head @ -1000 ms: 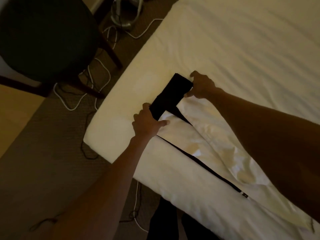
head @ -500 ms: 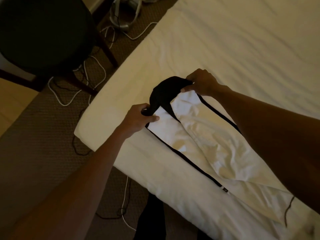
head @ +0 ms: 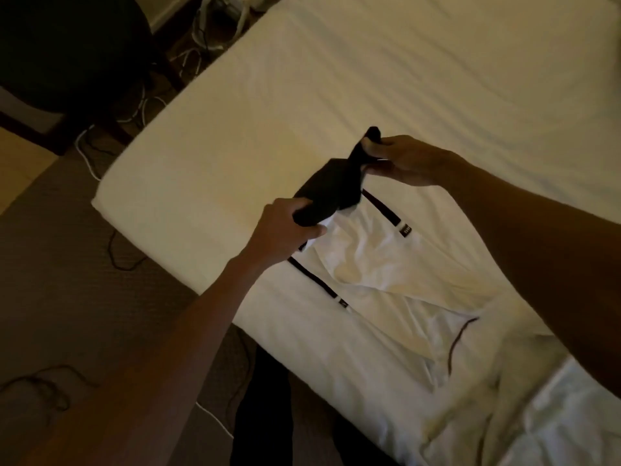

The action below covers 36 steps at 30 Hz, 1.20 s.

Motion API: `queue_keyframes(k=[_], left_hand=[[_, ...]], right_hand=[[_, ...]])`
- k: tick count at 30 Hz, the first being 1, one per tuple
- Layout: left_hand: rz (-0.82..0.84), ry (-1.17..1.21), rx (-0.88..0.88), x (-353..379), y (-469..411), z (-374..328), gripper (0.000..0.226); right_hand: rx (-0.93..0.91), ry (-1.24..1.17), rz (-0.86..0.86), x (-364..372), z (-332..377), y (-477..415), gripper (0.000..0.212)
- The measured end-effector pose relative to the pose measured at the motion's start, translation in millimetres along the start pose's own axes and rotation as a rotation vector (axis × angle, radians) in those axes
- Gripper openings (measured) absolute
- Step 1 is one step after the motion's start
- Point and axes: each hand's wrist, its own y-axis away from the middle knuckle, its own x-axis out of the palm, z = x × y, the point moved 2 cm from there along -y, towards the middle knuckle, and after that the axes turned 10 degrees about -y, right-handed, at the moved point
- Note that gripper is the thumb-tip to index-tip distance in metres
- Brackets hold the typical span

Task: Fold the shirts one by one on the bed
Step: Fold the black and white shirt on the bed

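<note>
A white shirt [head: 379,264] with black trim lies on the white bed [head: 386,79], near the bed's corner. Its black end [head: 331,191] is lifted off the sheet. My left hand [head: 285,230] grips the near corner of that black part. My right hand [head: 406,159] pinches the far corner, which sticks up past my fingers. The black part hangs bunched between both hands. The shirt's lower half is folded over itself toward the bottom right.
A dark chair [head: 67,52] stands at the top left on the carpet. White and black cables [head: 141,109] trail over the floor beside the bed's edge. More white fabric [head: 568,418] lies at the bottom right.
Both hands have raised the black end and carried it toward the shirt's body. It lay flat one second ago and is bunched and lifted now.
</note>
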Motion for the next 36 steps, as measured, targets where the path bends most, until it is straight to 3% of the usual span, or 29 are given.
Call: queue_keyframes(k=[2, 7, 11, 15, 22, 27, 36], left_hand=[[0.008, -0.038, 0.065, 35, 16, -19, 0.018], [0.050, -0.112, 0.202, 132, 48, -40, 0.029], [0.105, -0.176, 0.219, 199, 67, -44, 0.028], [0.190, -0.181, 0.254, 244, 79, -52, 0.031], [0.316, -0.019, 0.195, 285, 93, -68, 0.031], [0.308, -0.073, 0.217, 302, 97, -68, 0.015], [0.355, -0.126, 0.248, 312, 117, -85, 0.014]], right_hand=[[0.036, -0.095, -0.027, -27, -22, 24, 0.068], [0.190, -0.048, -0.127, -80, -90, 81, 0.075], [0.142, 0.159, -0.349, -112, -148, 116, 0.059], [0.097, 0.199, -0.465, -140, -192, 137, 0.059], [0.028, 0.194, -0.509, -171, -223, 166, 0.050], [-0.054, 0.188, -0.496, -188, -243, 171, 0.022], [-0.138, 0.301, -0.683, -201, -258, 190, 0.028]])
